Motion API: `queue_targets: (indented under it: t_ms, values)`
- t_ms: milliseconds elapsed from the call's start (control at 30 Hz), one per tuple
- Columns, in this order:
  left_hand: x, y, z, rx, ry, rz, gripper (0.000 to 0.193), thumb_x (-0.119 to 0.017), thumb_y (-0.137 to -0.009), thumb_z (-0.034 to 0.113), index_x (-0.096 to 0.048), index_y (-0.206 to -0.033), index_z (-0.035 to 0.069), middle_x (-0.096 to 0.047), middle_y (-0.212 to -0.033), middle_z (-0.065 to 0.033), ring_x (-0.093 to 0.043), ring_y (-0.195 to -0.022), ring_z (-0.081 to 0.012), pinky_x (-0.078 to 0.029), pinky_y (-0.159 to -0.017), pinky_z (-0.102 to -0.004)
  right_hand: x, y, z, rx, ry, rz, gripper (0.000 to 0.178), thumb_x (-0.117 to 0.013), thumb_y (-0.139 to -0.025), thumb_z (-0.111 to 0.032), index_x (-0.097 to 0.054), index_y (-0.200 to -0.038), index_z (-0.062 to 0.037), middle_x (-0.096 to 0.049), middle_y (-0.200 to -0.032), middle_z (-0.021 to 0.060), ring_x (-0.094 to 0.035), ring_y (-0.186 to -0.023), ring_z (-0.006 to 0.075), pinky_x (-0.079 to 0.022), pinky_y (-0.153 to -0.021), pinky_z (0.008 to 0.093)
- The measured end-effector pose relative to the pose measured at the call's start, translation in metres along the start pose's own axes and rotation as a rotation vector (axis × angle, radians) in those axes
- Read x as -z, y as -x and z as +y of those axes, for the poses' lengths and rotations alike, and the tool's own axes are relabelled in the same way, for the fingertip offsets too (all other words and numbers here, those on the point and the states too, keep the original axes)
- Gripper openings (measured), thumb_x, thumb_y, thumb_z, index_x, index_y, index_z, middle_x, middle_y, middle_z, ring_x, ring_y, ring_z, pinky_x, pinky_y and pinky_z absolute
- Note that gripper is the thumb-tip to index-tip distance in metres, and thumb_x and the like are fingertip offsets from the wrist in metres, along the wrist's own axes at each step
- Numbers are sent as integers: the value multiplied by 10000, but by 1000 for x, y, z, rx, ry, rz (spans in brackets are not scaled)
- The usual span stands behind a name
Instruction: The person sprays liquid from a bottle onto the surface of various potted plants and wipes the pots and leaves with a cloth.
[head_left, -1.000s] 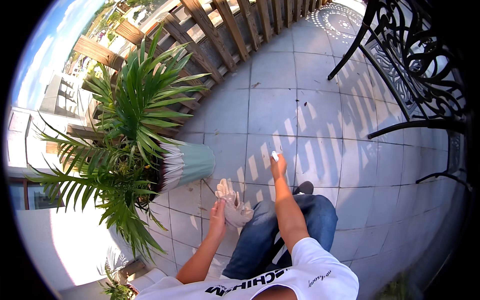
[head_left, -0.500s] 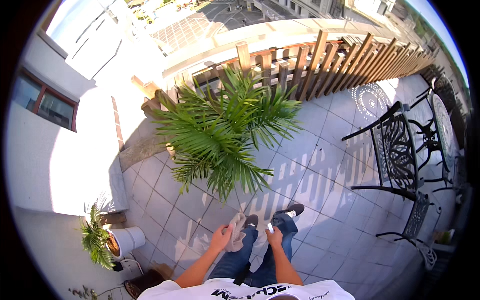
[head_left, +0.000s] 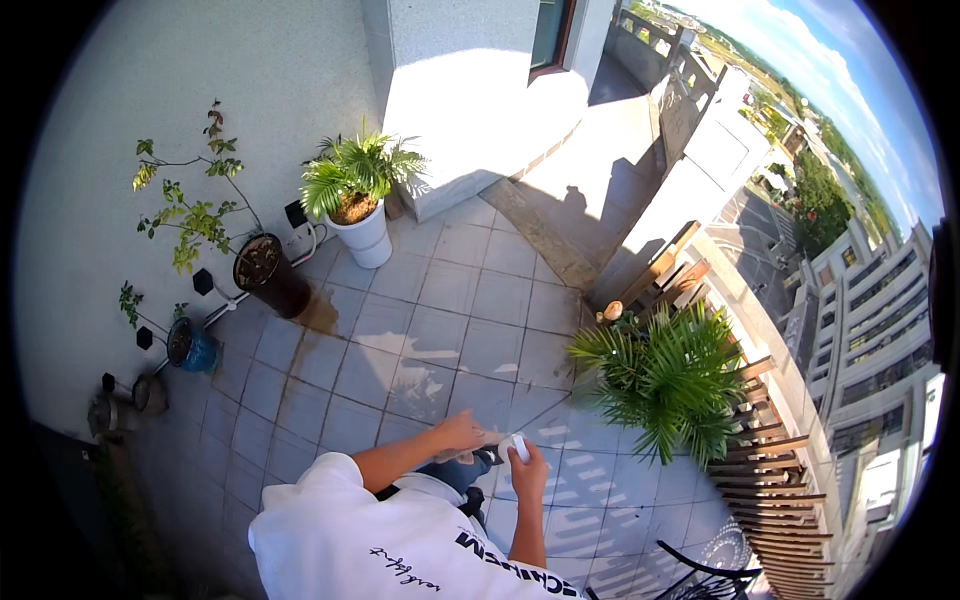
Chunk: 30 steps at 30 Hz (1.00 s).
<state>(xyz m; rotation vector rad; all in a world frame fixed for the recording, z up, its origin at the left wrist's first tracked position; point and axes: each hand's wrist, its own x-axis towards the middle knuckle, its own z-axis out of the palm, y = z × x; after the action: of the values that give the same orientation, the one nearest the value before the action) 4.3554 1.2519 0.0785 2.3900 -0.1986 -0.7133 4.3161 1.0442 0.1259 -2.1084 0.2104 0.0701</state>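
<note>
My left hand is closed on a beige-grey cloth; only a little of it shows past my fingers, the rest being hidden behind hand and forearm. Close beside it, my right hand grips a small white object whose kind I cannot make out. The two hands are in front of my body, above my legs and the tiled floor.
A palm in a white pot, a leafy plant in a brown pot and a blue pot line the wall. A large palm stands by the wooden fence. A dark metal chair shows at bottom right.
My view has swung left, bringing the potted plants toward the middle and the large palm to the right. My hands have come closer together, still holding the cloth and the white object.
</note>
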Motion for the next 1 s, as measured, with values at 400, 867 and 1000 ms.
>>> queue_targets:
  t_ms: [400, 867, 1000]
  values:
    - [35, 171, -96, 32, 632, 770, 1125, -779, -767, 404, -48, -1529, 18, -509, -1344, -266, -551, -1185, -426, -443, -997, -421, -113, 39, -244, 377, -117, -352, 316, -696, -887, -307, -697, -1006, -14, -621, -659, 72, -550, -605, 136, -435, -573, 288]
    - [212, 260, -256, 4, 950, 495, 815, -792, -751, 373, -413, -1384, 29, -598, -1229, -166, -587, -1121, -259, -453, -965, -358, -314, 10, -365, 322, -136, -789, 554, -701, -882, -228, -478, -1343, -17, -554, -1225, 92, -530, -1052, 161, -447, -915, 317]
    - [215, 263, -295, -15, 1020, 425, 772, -796, -732, 363, -454, -1350, 51, -624, -1191, -154, -593, -1113, -255, -445, -963, -352, -360, 18, -375, 342, -283, -778, 530, -738, -837, -197, -510, -1286, -33, -572, -1192, 87, -534, -973, 163, -450, -896, 322]
